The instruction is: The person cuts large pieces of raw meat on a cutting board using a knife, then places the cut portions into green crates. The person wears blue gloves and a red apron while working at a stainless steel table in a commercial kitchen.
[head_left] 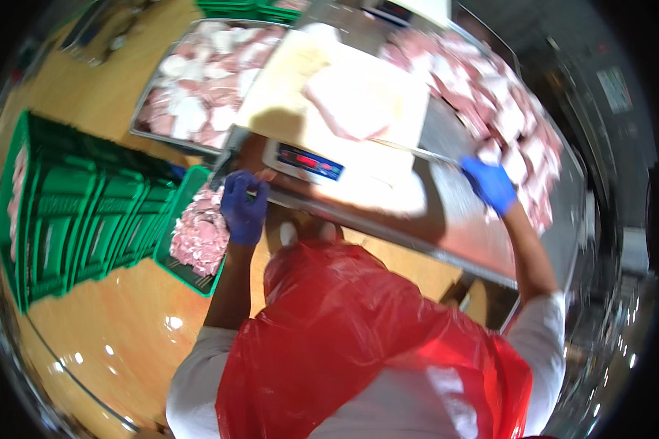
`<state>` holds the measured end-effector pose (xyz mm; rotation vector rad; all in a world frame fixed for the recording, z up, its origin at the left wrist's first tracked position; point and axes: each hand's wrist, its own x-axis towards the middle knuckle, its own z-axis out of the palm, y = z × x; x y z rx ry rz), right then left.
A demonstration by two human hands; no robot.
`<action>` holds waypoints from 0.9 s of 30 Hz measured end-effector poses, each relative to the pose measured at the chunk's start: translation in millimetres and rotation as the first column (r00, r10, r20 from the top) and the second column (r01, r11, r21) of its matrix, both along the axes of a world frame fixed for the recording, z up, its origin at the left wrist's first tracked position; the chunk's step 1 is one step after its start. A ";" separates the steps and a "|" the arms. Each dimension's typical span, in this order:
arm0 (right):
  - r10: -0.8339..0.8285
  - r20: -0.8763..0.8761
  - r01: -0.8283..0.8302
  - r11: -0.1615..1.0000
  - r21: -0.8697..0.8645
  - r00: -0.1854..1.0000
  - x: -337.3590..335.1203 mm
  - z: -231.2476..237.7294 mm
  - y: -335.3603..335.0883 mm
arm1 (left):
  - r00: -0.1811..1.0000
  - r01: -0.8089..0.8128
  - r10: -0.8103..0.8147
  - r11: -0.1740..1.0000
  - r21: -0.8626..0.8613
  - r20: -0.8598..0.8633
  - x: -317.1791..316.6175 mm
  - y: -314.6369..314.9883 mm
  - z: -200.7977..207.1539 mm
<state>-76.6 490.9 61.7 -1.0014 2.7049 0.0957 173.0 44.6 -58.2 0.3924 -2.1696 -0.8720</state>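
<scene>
The right hand (489, 184), right of centre in the head view, is closed round the handle of a knife (433, 155), whose blade points left to the lower edge of a piece of meat (351, 102) on the pale board (271, 84) at the upper middle. The left hand (243, 208), left of centre, has its fingers bent, thumb and fingertips close together; a small scrap (266, 175) shows at the tips, though I cannot tell whether it is gripped. Both hands wear blue gloves.

Just below and left of the left hand, trimmings (200, 234) lie in a green crate (198, 284). More green crates (88, 212) stand left of it. A scale (307, 161) with a lit display sits near the board's lower edge. A metal tray (172, 141) of meat is at the upper left. A large pile (516, 124) of meat covers the upper right of the metal desk (468, 227). A red apron (359, 314) fills the lower middle.
</scene>
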 end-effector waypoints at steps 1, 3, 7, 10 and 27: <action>0.035 -0.090 -0.047 0.990 -0.136 0.995 7.1 -0.2 1.5 | 0.989 -0.056 0.058 0.998 -0.015 0.134 28.9 -31.3 -18.8; -0.028 -0.065 -0.003 0.902 -0.432 0.997 5.4 -29.5 -7.5 | 0.872 -0.148 0.239 0.961 -0.235 0.428 81.4 -72.4 2.8; -0.184 0.673 0.694 0.287 -0.661 0.717 32.0 -65.2 -36.0 | 0.929 0.026 0.075 0.964 -0.266 0.362 12.0 -47.0 47.0; -0.289 -0.123 0.205 0.867 -0.454 0.949 50.1 3.2 -151.2 | 0.954 0.289 -0.269 0.941 -0.176 0.131 -104.3 -9.6 49.8; 0.154 0.385 0.060 0.870 -0.490 0.910 -63.2 0.0 -248.8 | 0.992 0.056 -0.093 0.931 0.361 0.085 -121.9 55.3 -8.5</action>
